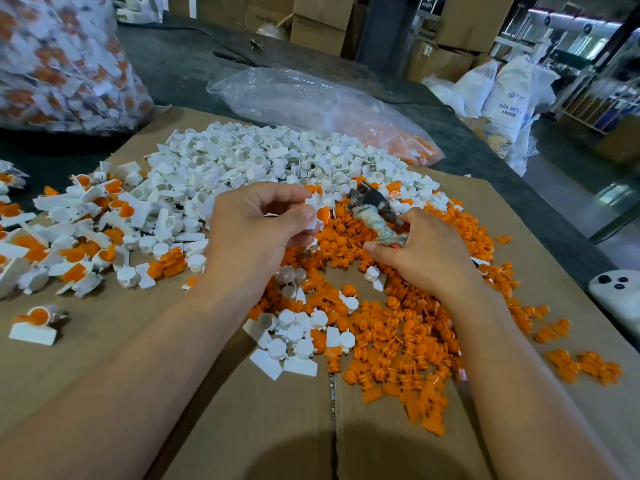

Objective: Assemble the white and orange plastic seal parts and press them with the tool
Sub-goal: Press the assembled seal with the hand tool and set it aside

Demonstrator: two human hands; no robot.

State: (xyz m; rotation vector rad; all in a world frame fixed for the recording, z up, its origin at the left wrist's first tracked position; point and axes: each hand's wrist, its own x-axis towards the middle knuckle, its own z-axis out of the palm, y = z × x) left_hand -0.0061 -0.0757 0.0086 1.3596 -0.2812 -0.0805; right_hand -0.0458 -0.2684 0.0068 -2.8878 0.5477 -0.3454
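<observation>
Large clear bag (59, 60): stood at the far left on the dark table, packed full with joined white-and-orange seals.
Second clear bag (322, 105): laid flat behind the heaps, mostly slack; loose orange pieces are gathered in its right-hand end.
Cardboard sheet (242, 427): spread under both arms, with every loose heap carried on it.
White parts (249, 161): heaped at the far middle, too many to be counted.
Orange parts (398, 327): spread below and right of the hands, too many to be counted.
Joined seals (76, 230): scattered at the left in their dozens; 1 is seen lying alone near the left edge.
Left hand (256, 220): 1 white-and-orange seal (317, 211) is pinched between thumb and fingertips, raised above the heaps.
Right hand (419, 251): fingers are curled round the cloth-wrapped handle of 1 tool (375, 209), whose metal head is angled towards the seal, near it but apart.
Count: 2 clear bags, 2 hands, 1 tool, 1 held seal.
Background: cardboard boxes (318, 22) and white sacks (509, 95) are stacked beyond the table; a white device (620, 292) with 3 dark lenses is seen at the right edge.
</observation>
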